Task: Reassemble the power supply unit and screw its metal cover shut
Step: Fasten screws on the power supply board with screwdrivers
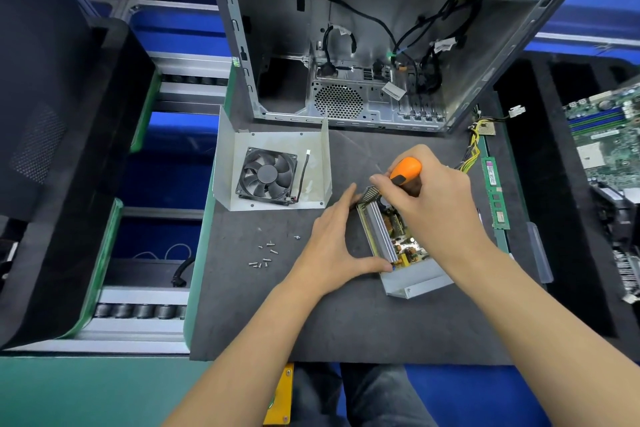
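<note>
Grey sheet metal fills the top centre of the frame: an open computer case [363, 45] stands at the far edge of the dark bench [277, 315], with black cables hanging inside it. At the right edge of the frame a green motherboard [609, 135] lies in a black tray.

Left of centre, the power supply's metal cover [228, 163] lies upturned on the bench, a black fan [266, 176] fixed inside it. It is well apart from the rest of the unit.

Right of centre, the power supply base [412, 274] sits on the bench with its circuit board and a ribbed heatsink exposed. Yellow and black wires [472, 149] run from it toward the upper right. Just to the right a green memory stick [496, 194] lies lengthwise.

The left hand [332, 236] braces the base, fingers and thumb spread along its left side and near corner. The right hand [433, 198] is wrapped round an orange-handled screwdriver [405, 170], pointing down into the far end of the base. The tip is hidden.

A scatter of small silver screws [265, 255] lies on the bench to the left of the left hand.

The step in hand looks like fastening the board into the base. The cover is not yet on. The next move likely calls for picking up a screw, or for lifting the cover over the base with the fan lead connected and the holes lined up.
</note>
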Tool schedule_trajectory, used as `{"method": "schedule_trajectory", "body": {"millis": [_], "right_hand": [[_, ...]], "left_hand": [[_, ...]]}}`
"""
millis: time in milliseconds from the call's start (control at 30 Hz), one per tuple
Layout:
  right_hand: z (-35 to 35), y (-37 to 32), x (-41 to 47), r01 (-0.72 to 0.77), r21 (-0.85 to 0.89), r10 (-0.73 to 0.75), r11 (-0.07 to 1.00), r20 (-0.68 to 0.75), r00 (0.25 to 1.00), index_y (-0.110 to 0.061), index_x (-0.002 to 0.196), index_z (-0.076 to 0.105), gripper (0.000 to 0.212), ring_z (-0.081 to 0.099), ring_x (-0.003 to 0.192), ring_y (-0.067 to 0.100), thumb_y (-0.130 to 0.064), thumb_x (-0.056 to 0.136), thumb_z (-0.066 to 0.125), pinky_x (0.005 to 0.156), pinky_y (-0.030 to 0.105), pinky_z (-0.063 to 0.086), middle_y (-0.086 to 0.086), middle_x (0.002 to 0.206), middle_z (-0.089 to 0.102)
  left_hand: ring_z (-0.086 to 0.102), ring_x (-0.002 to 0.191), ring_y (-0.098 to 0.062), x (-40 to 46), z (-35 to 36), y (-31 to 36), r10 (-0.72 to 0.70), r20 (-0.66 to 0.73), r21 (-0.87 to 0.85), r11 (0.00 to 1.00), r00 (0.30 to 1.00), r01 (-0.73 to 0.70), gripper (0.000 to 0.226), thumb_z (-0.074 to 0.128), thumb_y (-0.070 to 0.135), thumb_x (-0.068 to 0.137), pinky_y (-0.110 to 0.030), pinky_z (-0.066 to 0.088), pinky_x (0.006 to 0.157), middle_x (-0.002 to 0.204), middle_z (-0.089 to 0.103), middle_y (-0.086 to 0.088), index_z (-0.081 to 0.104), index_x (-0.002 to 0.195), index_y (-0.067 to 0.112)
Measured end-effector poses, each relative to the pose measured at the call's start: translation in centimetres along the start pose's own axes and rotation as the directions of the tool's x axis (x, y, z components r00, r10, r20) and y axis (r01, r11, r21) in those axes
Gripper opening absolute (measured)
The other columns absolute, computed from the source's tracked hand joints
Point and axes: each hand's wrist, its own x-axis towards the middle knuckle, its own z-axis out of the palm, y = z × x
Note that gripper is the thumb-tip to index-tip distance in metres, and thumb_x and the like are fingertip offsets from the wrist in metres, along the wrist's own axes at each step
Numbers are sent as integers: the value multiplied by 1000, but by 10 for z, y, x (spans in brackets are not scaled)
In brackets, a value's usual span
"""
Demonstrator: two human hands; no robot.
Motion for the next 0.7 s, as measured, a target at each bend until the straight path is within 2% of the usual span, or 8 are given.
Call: {"method": "schedule_trajectory", "body": {"millis": [167,300,367,467,567,700], "right_hand": [[-2,-3,0,-5,-2,5,1000,13,1000,-20,92,52,27,60,64,9,-34,86,74,65,23,46,-7,66,64],[-7,-10,0,-8,18,7,1000,61,998,-35,105,43,39,64,69,15,-31,85,77,71,38,54,-7,73,65],[-8,-13,0,36,-19,-35,999,72,997,-30,104,45,37,63,69,19,-31,85,77,70,42,53,-6,73,62],[-9,-17,2,102,-71,-98,992,61,993,-16,96,49,31,59,62,20,-31,87,74,64,41,51,-4,66,59],[-10,-20,4,112,-81,-105,990,87,991,-15,94,46,23,57,59,20,-26,89,65,59,40,50,-5,62,55],[-14,-21,5,104,-96,-93,990,112,989,-14,97,46,18,56,60,26,-21,91,61,58,43,50,-3,61,56]], "left_hand": [[23,144,-2,0,1,-1,6,-1,-5,1000,1000,-6,134,87,61,55,-30,23,118,140,20,45,5,157,36],[31,142,-3,-1,2,-1,4,-38,-41,999,999,-5,129,92,53,53,-37,31,119,151,33,22,17,156,31],[36,136,-2,-3,5,-1,-7,-76,-59,998,997,2,121,93,51,52,-37,35,115,144,40,16,26,150,30],[43,131,-6,-4,7,-1,-10,-101,-63,998,995,4,117,95,46,51,-38,38,113,134,47,13,30,146,30],[45,131,-12,-2,7,0,2,-99,-66,998,995,-9,120,97,43,51,-39,38,112,133,51,14,30,149,27],[42,131,-5,-4,8,-1,1,-110,-63,998,994,-8,120,96,45,51,-27,36,111,132,51,16,28,150,31]]}}
